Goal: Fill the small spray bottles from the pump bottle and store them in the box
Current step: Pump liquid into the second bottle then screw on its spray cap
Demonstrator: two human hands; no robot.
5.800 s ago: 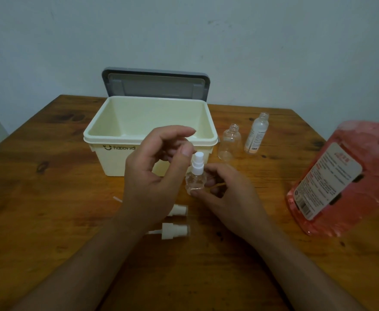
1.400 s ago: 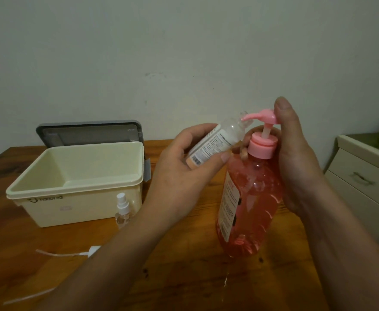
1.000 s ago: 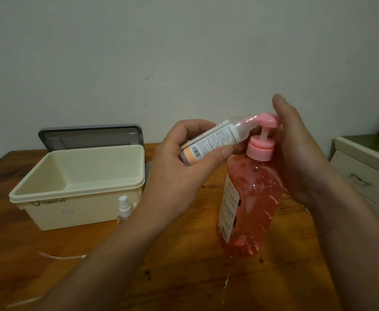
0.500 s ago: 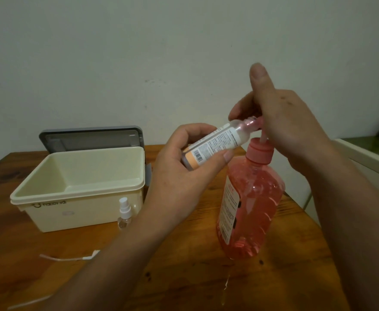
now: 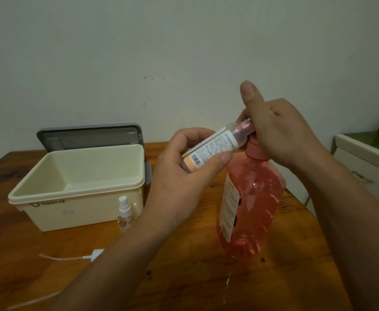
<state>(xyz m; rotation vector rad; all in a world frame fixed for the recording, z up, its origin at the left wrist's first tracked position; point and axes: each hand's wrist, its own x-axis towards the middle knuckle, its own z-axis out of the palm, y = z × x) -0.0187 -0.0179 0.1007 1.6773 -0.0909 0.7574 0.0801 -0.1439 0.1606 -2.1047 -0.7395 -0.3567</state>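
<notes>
Nearest the viewer, on the varnished wooden worktop (image 5: 49,243), lie detached white spray heads with thin dip tubes (image 5: 72,258). Beyond them the left hand (image 5: 179,176) pinches a small labelled spray bottle (image 5: 215,149) between thumb and fingers around its lower body, tilted so that its open neck meets the pump spout. The right hand (image 5: 282,133) is closed over the pump head, thumb raised, pressing down on the large pink pump bottle (image 5: 251,203), which stands on the worktop. The small bottle is a light, stiff, smooth plastic cylinder, likely slippery if wetted; a mid-body grasp seems surest. The pump bottle, nearly full of pink liquid, is judged heavy and stable, with thin translucent walls. Farther left, one capped clear spray bottle (image 5: 124,213) stands just before the cream plastic box (image 5: 76,205), open and rectangular, its grey lid (image 5: 89,135) upright behind.
</notes>
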